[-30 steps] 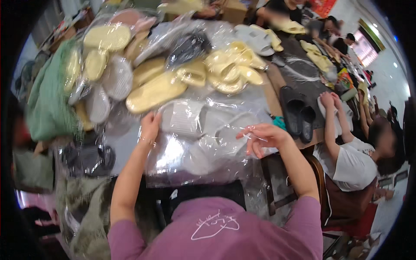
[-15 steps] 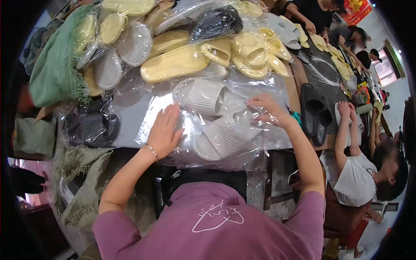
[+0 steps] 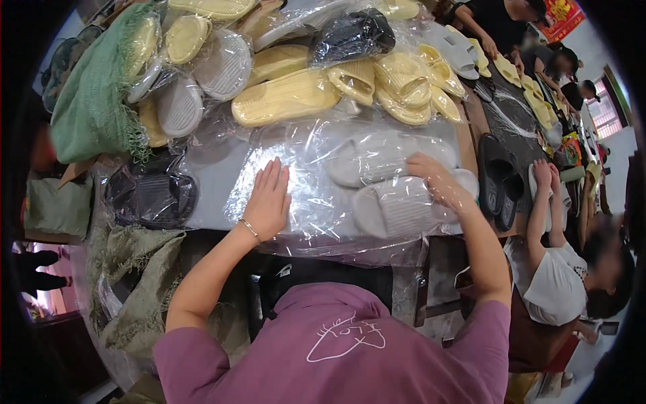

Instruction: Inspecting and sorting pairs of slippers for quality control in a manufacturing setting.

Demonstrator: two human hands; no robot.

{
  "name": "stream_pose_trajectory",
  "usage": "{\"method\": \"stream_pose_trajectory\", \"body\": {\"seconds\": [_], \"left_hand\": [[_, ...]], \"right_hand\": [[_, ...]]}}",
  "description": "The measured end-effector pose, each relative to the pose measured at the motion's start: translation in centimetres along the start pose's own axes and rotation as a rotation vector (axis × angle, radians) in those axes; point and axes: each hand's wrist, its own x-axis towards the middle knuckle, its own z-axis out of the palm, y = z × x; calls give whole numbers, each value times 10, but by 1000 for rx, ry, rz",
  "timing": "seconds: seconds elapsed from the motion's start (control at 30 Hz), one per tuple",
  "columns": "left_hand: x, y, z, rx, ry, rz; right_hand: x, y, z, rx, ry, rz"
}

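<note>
A pair of light grey slippers with ribbed straps lies side by side under clear plastic on the worktable, the far slipper (image 3: 369, 158) beside the near slipper (image 3: 397, 207). My right hand (image 3: 439, 183) is on their right part, with its fingers bent down around them; the fingertips are partly hidden. My left hand (image 3: 268, 202) lies flat, fingers stretched, on the shiny clear plastic bag (image 3: 313, 202) left of the slippers.
Bagged yellow slippers (image 3: 286, 97), grey ones and a black pair (image 3: 353, 37) are heaped at the back. A bagged black pair (image 3: 151, 192) lies left, by green woven cloth (image 3: 94, 101). Black slippers (image 3: 498, 178) lie right, near a co-worker's hands (image 3: 544, 172).
The grey slippers have shifted right and now lie more level and parallel. My right hand has come down onto them, while my left hand stays flat on the plastic.
</note>
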Motion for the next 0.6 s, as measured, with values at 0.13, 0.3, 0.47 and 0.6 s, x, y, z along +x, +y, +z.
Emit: {"method": "stream_pose_trajectory", "body": {"seconds": [0.13, 0.3, 0.47, 0.6], "left_hand": [[2, -2, -1, -49, 4, -31], [4, 8, -15, 200, 24, 5], [14, 23, -14, -15, -47, 134], [26, 16, -7, 119, -11, 135]], "right_hand": [[-101, 7, -54, 386, 11, 768], [-155, -22, -101, 160, 1138, 816], [-98, -67, -94, 417, 1017, 710], [-6, -112, -9, 151, 612, 374]]}}
